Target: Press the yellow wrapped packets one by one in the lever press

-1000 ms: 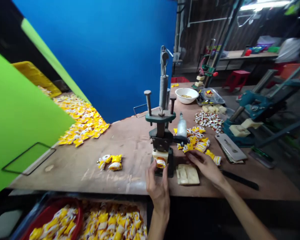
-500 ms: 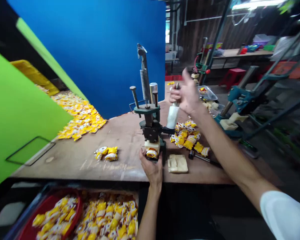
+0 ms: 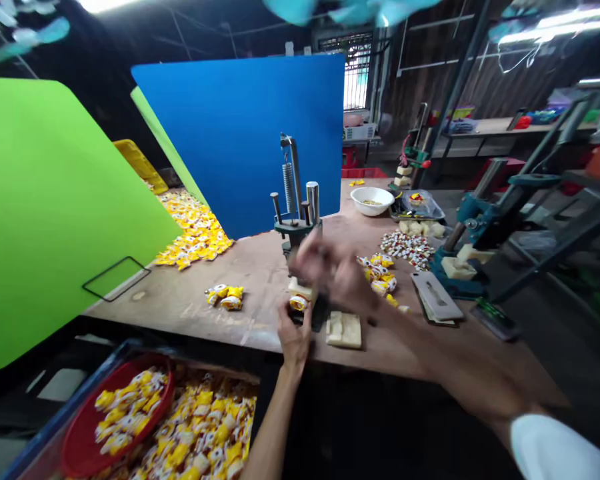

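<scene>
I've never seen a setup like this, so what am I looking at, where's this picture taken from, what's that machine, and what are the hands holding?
This picture comes from a camera worn on a person's head, looking forward and down, so the two bare arms are that person's own. The dark green metal hand press with a coiled spring stands on a long brown wooden table. At its base sits a pale rectangular block, with a yellow-and-white packet beside it. The left hand is right at that packet, though I can't tell how firmly it holds it. The right hand is blurred by motion near the press, so I can't tell if it holds anything. Loose yellow-and-white packets lie on the table, a round white bowl stands farther back, and a red plastic tub of packets sits below the table's edge.
</scene>
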`<state>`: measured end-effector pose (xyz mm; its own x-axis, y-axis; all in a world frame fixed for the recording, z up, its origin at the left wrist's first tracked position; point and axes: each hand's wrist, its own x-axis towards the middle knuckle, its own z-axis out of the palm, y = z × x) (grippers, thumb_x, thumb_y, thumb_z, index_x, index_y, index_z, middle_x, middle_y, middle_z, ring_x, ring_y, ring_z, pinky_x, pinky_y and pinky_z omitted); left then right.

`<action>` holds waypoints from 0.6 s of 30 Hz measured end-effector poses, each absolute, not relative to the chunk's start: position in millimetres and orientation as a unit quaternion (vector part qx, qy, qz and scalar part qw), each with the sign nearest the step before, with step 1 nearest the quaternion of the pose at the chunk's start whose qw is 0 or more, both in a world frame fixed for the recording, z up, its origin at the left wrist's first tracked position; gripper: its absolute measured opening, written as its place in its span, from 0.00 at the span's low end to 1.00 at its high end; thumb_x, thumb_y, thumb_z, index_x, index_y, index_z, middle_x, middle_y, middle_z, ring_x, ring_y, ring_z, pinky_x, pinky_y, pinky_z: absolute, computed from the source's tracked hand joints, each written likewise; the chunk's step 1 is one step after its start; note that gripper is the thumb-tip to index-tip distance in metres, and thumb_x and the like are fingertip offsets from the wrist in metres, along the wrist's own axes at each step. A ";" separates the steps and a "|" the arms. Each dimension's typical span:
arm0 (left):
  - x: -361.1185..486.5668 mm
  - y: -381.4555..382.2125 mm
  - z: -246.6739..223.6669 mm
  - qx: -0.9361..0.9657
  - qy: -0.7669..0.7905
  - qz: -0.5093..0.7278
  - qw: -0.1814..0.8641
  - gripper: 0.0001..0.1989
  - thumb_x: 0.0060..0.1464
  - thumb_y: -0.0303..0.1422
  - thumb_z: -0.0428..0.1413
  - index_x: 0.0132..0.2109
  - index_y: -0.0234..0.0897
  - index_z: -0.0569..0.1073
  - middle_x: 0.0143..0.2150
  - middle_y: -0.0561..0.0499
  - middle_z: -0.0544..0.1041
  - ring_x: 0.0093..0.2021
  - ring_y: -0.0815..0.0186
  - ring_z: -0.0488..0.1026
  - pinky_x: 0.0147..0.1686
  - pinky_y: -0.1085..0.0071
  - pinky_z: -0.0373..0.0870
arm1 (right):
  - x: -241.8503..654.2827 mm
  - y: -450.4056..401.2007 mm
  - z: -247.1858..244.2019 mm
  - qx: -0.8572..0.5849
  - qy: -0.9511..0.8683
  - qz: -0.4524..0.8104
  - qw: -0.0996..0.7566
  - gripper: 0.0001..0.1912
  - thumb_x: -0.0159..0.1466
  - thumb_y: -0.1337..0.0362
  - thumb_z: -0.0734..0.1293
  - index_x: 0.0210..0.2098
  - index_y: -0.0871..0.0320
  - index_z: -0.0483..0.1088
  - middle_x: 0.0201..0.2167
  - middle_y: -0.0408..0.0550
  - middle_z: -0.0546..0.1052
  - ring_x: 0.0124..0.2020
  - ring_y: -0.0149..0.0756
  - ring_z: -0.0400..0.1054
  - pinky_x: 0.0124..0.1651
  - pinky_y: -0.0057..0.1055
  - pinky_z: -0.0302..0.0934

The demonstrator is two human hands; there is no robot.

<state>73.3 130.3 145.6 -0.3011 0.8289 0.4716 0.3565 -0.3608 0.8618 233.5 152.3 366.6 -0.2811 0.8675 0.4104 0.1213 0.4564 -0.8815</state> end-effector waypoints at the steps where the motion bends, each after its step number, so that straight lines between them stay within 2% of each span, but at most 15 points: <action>1: 72.6 134.4 152.1 0.566 0.537 0.594 0.196 0.20 0.64 0.47 0.64 0.56 0.40 0.76 0.46 0.47 0.80 0.47 0.57 0.80 0.52 0.57 0.79 | 249.1 177.3 382.2 -0.371 -0.624 0.392 0.564 0.28 0.68 0.30 0.64 0.40 0.45 0.77 0.34 0.43 0.83 0.47 0.42 0.80 0.55 0.43 0.76; 2: 72.5 137.1 158.6 0.578 0.537 0.585 0.188 0.21 0.64 0.45 0.65 0.56 0.38 0.75 0.49 0.45 0.79 0.49 0.56 0.79 0.52 0.57 0.78 | 265.4 201.4 392.1 -0.393 -0.558 0.403 0.610 0.29 0.67 0.29 0.66 0.43 0.49 0.75 0.32 0.44 0.81 0.43 0.41 0.80 0.52 0.40 0.77; 3: 72.6 137.6 164.8 0.584 0.538 0.581 0.178 0.20 0.64 0.44 0.65 0.56 0.37 0.75 0.50 0.44 0.78 0.51 0.56 0.78 0.53 0.57 0.78 | 281.5 221.9 394.9 -0.434 -0.507 0.414 0.619 0.31 0.67 0.29 0.67 0.43 0.51 0.73 0.29 0.43 0.79 0.39 0.39 0.78 0.48 0.38 0.77; 6: 66.1 126.1 177.3 0.574 0.561 0.577 0.152 0.19 0.64 0.44 0.65 0.53 0.37 0.74 0.49 0.45 0.76 0.50 0.57 0.76 0.52 0.59 0.76 | 317.6 242.9 363.6 -0.561 -0.492 0.380 0.546 0.29 0.69 0.32 0.67 0.42 0.54 0.71 0.30 0.46 0.78 0.36 0.40 0.77 0.46 0.41 0.77; 9: 37.1 109.3 174.1 0.530 0.601 0.574 0.170 0.21 0.63 0.47 0.67 0.52 0.38 0.73 0.46 0.47 0.76 0.44 0.59 0.76 0.48 0.61 0.76 | 332.3 205.8 301.2 -0.590 -0.521 0.330 0.521 0.26 0.62 0.38 0.75 0.39 0.54 0.74 0.39 0.52 0.82 0.47 0.49 0.78 0.57 0.50 0.74; 11: 7.0 108.4 163.7 0.515 0.618 0.572 0.162 0.22 0.64 0.47 0.66 0.55 0.38 0.72 0.46 0.47 0.77 0.45 0.58 0.77 0.49 0.60 0.76 | 341.7 175.2 258.4 -0.589 -0.572 0.299 0.487 0.23 0.58 0.42 0.78 0.40 0.52 0.78 0.47 0.55 0.83 0.57 0.56 0.75 0.65 0.56 0.69; 13: -26.0 119.8 151.1 0.538 0.625 0.553 0.115 0.22 0.66 0.46 0.65 0.58 0.38 0.72 0.49 0.45 0.77 0.49 0.55 0.77 0.54 0.56 0.75 | 353.7 157.8 220.8 -0.575 -0.703 0.207 0.365 0.18 0.62 0.44 0.75 0.43 0.49 0.82 0.57 0.56 0.82 0.64 0.60 0.72 0.70 0.60 0.64; 15: -56.1 140.3 140.9 0.573 0.639 0.511 0.052 0.21 0.66 0.45 0.64 0.57 0.37 0.73 0.52 0.41 0.77 0.54 0.50 0.75 0.59 0.49 0.73 | 363.5 155.5 192.6 -0.560 -0.774 0.130 0.265 0.17 0.68 0.47 0.70 0.49 0.45 0.83 0.63 0.54 0.80 0.66 0.61 0.71 0.70 0.63 0.63; 18: -84.1 173.4 135.0 0.562 0.682 0.468 -0.005 0.22 0.63 0.44 0.66 0.57 0.35 0.74 0.55 0.37 0.74 0.58 0.45 0.72 0.63 0.44 0.70 | 369.4 165.1 174.2 -0.558 -0.796 0.095 0.213 0.20 0.72 0.50 0.66 0.58 0.43 0.81 0.63 0.52 0.80 0.65 0.60 0.72 0.67 0.62 0.64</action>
